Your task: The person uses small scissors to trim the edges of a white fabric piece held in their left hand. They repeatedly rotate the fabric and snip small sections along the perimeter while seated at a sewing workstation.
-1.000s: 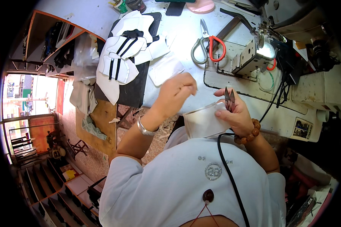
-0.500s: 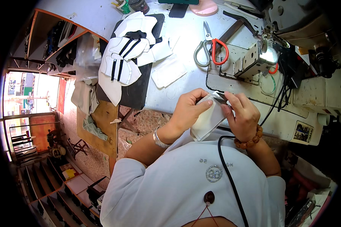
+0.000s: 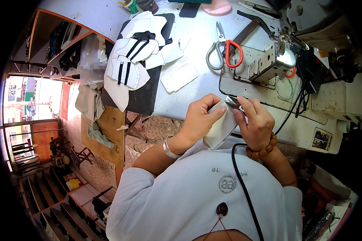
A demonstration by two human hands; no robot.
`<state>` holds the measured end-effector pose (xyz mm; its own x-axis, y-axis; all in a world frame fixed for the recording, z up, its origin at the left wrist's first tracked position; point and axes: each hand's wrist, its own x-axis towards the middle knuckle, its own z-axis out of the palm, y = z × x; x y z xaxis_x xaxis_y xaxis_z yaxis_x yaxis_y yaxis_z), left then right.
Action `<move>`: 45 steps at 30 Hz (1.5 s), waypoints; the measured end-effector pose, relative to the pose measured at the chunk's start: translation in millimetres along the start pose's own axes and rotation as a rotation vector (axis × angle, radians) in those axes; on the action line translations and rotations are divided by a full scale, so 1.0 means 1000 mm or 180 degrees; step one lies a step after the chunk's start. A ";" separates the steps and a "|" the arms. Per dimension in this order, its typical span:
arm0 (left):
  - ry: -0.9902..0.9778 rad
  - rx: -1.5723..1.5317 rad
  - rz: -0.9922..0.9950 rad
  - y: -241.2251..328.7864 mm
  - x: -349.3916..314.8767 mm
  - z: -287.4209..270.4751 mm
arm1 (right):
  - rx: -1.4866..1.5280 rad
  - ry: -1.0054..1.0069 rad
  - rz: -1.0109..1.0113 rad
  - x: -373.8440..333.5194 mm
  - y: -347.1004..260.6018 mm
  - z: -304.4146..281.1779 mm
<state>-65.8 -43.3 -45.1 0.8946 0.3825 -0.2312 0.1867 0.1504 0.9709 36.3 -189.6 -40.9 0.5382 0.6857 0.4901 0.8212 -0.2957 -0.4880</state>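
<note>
In front of my chest, my left hand (image 3: 204, 116) pinches a folded white piece (image 3: 221, 128) of fabric or thin leather between thumb and fingers. The piece hangs down toward my shirt. My right hand (image 3: 255, 122) is closed round a small metal tool with blade-like tips (image 3: 233, 103), mostly hidden by the fingers. Those tips lie at the upper edge of the white piece, beside my left thumb. Whether they are cutting into it cannot be made out.
Large scissors (image 3: 225, 50) with one red and one grey handle lie beyond my hands, next to a hammer (image 3: 245, 33). A sewing machine (image 3: 265, 66) stands at the right. White cut pieces (image 3: 126, 76), some with black trim, are heaped on a dark board (image 3: 145, 102) at the left.
My right hand and the metal tool have shifted very slightly left along the upper edge of the white piece. Both hands keep their hold.
</note>
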 end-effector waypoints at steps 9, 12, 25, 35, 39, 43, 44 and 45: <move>0.0053 0.0224 0.0063 0.000 -0.002 -0.002 | -0.0141 0.0032 -0.0070 0.002 -0.003 0.003; 0.0043 0.0179 0.0107 -0.004 -0.002 -0.002 | -0.0096 -0.0052 -0.0061 0.002 -0.003 0.004; -0.0070 -0.0120 -0.0379 -0.036 -0.009 0.000 | 0.2272 0.0429 0.1244 0.010 0.026 0.017; -0.0308 -0.0718 0.0079 -0.005 0.004 -0.002 | 0.4218 -0.1372 0.2562 0.010 0.022 0.000; -0.0103 0.0344 0.0796 -0.003 0.008 -0.004 | 0.4292 -0.1294 0.2611 0.006 0.021 -0.001; 0.0225 0.1374 0.1709 -0.008 0.017 -0.006 | 0.4226 -0.1114 0.2431 0.000 0.019 0.009; 0.0311 0.1495 0.1839 -0.009 0.019 -0.005 | 0.4314 -0.1069 0.2533 0.000 0.017 0.010; 0.0397 0.1616 0.1969 -0.010 0.022 -0.005 | 0.4400 -0.1023 0.2636 0.000 0.015 0.011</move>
<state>-50.3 -32.0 -59.7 0.8498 0.3643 0.3809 -0.1389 -0.5424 0.8286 46.9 -186.6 -56.1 0.5142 0.8065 -0.2919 -0.5302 0.0314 -0.8473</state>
